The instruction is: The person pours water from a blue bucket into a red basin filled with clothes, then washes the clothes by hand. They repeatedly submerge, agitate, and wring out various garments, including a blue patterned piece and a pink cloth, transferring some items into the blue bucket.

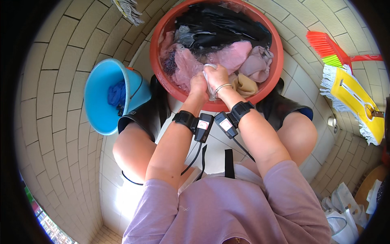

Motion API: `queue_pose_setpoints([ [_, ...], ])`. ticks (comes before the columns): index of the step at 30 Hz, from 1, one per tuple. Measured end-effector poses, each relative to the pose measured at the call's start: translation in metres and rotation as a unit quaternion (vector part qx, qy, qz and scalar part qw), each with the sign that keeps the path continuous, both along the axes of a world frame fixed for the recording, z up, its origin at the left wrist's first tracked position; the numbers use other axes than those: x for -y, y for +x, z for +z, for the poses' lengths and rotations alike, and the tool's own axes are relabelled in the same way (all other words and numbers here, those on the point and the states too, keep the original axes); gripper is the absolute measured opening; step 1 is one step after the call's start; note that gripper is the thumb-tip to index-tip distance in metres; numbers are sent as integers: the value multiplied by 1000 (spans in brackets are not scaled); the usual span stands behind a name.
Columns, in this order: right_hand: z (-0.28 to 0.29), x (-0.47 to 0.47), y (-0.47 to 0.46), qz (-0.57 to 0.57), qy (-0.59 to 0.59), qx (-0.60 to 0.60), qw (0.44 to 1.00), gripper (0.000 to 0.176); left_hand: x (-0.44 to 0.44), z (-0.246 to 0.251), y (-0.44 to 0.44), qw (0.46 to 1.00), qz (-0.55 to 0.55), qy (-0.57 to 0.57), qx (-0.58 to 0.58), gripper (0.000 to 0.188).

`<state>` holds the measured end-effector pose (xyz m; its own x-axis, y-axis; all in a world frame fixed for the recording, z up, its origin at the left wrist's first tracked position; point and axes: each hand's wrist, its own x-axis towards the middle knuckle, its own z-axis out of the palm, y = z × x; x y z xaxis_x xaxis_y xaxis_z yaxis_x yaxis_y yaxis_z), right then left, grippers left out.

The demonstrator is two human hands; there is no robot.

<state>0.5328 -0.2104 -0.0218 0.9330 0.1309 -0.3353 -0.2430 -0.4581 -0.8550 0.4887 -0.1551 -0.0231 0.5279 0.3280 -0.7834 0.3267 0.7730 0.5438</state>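
Both hands work close together over the near side of a red plastic washtub (pixel 278 61). My right hand (pixel 217 76), with a bangle at its wrist, grips a wet white cloth (pixel 210 87). My left hand (pixel 198 84) is closed on the same cloth, its fingers partly hidden. Around them in sudsy water lie pink fabric (pixel 186 65), a brighter pink piece (pixel 233 56), a greyish-pink garment (pixel 257 64) and a beige cloth (pixel 246 84). A dark, shiny wet garment (pixel 222 26) fills the far side of the tub.
A blue bucket (pixel 91 94) with blue cloth (pixel 116 93) inside tilts left of the tub. At right are a red broom (pixel 333 45) and a yellow flat mop (pixel 355 94). Mop strands (pixel 131 12) hang at upper left. White bags (pixel 341 224) sit lower right. Black boots (pixel 158 106) flank the tub.
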Motion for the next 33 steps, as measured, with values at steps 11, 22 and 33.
queue_pose_setpoints([
  [11,97,27,46,287,305,-93,903,57,-183,126,-19,908,-36,412,68,34],
  [22,-8,43,62,144,97,-202,964,33,-314,195,-159,511,-206,765,-335,57],
  [33,-75,-65,-12,249,26,-172,953,49,-227,237,-71,635,-171,750,77,45],
])
